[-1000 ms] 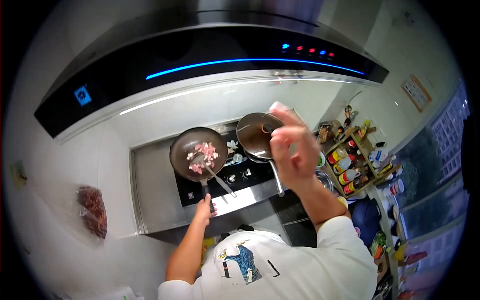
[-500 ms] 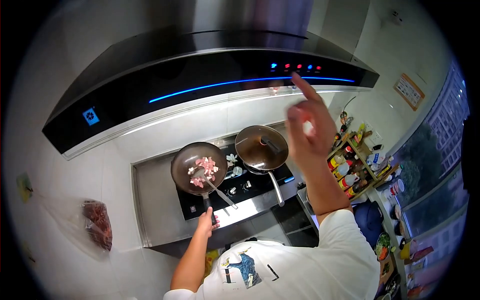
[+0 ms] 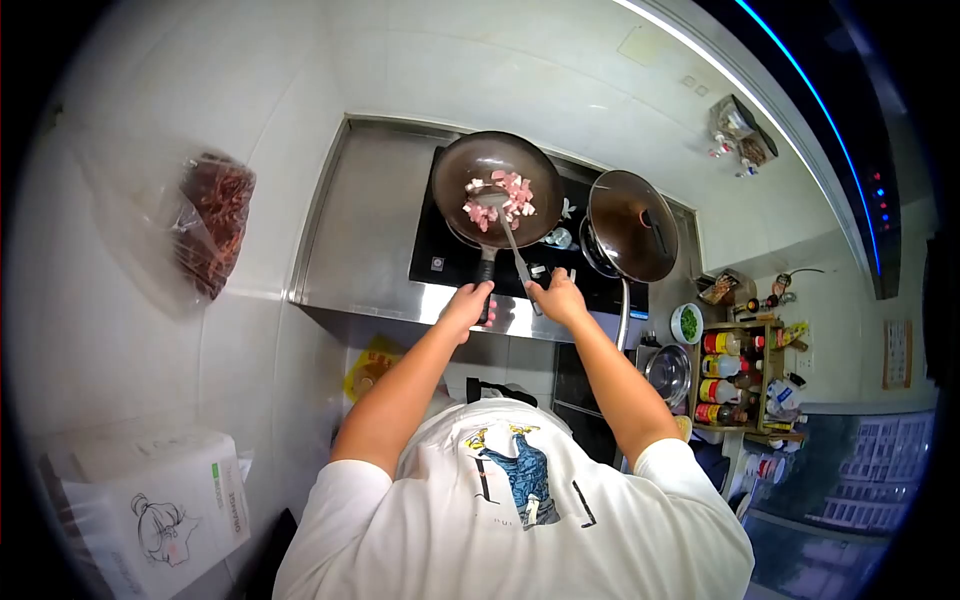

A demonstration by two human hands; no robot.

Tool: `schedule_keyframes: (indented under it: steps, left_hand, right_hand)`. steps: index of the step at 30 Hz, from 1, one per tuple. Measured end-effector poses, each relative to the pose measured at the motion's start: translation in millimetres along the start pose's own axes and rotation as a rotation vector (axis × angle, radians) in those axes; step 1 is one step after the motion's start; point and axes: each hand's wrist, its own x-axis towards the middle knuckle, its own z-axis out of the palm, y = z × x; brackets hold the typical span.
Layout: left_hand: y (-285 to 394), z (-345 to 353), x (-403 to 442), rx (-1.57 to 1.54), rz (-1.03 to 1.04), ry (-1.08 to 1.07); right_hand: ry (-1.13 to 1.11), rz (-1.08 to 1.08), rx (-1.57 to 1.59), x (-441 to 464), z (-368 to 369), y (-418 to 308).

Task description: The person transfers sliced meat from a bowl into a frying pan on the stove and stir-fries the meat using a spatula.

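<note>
Here, item by item, from the bench [image 3: 341,240], brushed steel with a raised rim at its back and left edges.

Cooktop [image 3: 424,268]: black glossy glass, straight-sided, set in along the bench's front edge.

Wok [image 3: 451,181]: round, deep, dull brown-grey inside; seated over the cooktop's back left corner. Wok handle [image 3: 487,268]: dark, ridged, pointing at me across the front edge.

Meat [image 3: 514,187]: small pink and white dice, moist-looking, loosely heaped at the middle of the wok.

Spatula [image 3: 514,244]: grey, broad head in the meat, slim shank crossing the wok's near rim to the right of the wok handle.

Glass lid [image 3: 613,222]: brown-tinted, metal-rimmed, dark knob; over a pot towards the cooktop's right edge. Pot handle [image 3: 624,315]: slim, silvery, passing the bench's front edge.

My left hand [image 3: 467,308]: closed round the wok handle, fingertips showing on its right side; forearm angled forward and inward from a white sleeve.

My right hand [image 3: 559,298]: thumb at the spatula's near end, one finger raised, the rest partly curled; I cannot tell whether the grip is closed on it. Forearm slants inward, mirroring the other, elbow wide.
</note>
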Motion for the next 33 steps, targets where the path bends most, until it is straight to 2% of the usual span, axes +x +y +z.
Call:
schedule_keyframes:
  steps: [2, 3, 5, 7, 8, 10, 11, 16, 20, 24, 25, 28, 32, 33]
  left_hand:
    - [-2.5, -0.2, 5.2, -0.025, -0.016, -0.034]
    - [-2.7, 0.6, 5.8, -0.034, -0.018, -0.028]
    - [-0.8, 2.9, 1.5, -0.034, -0.027, -0.020]
    - [1.0, 3.5, -0.8, -0.038, -0.054, -0.015]
    - [-1.7, 3.5, 1.4, -0.059, -0.057, -0.020]
    - [-2.4, 5.5, 2.0, -0.093, -0.059, -0.018]
    - [-2.4, 6.2, 2.5, -0.098, -0.056, -0.019]
    - [0.0, 7.8, 1.3, -0.075, -0.054, -0.021]
    - [-5.8, 7.6, 4.5, -0.065, -0.033, -0.005]
    - [-6.2, 9.9, 2.7, -0.036, -0.027, 0.057]
    - [-6.1, 11.9, 2.6, -0.038, -0.028, 0.071]
    - [-2.2, 13.6, -1.4, -0.034, -0.030, 0.070]
    - [0.3, 14.4, -8.1, -0.038, -0.026, 0.084]
    - [-0.6, 14.0, -6.4, -0.033, -0.014, 0.095]
  right_hand:
    - [-0.078, 0.085, 0.144, 21.3, 30.9, 9.0]
    - [-0.306, 0.286, 0.557, 15.8, 20.7, -9.5]
    - [0.089, -0.039, 0.349, 46.9, 55.5, 23.4]
    - [0.238, -0.130, 0.257, 25.7, -0.2, 2.5]
    - [0.096, -0.068, 0.285, 15.7, -30.8, -1.7]
    - [0.110, -0.148, 0.088, -12.4, -83.9, -7.2]
    - [0.151, -0.255, 0.061, -14.0, -92.8, 9.1]
    - [-0.038, -0.155, -0.067, -51.9, -132.4, 1.5]
    - [0.007, -0.128, -0.008, -53.6, -134.4, -4.9]
    - [0.145, -0.277, 0.056, 0.6, -102.7, 7.5]
    - [0.147, -0.261, 0.165, 18.7, -86.7, 8.3]
    - [0.155, -0.262, 0.029, 25.3, -57.4, 5.7]
    - [0.138, -0.307, -0.047, 4.3, -100.0, 21.2]
    - [0.092, -0.260, -0.047, 0.7, -108.6, 15.9]
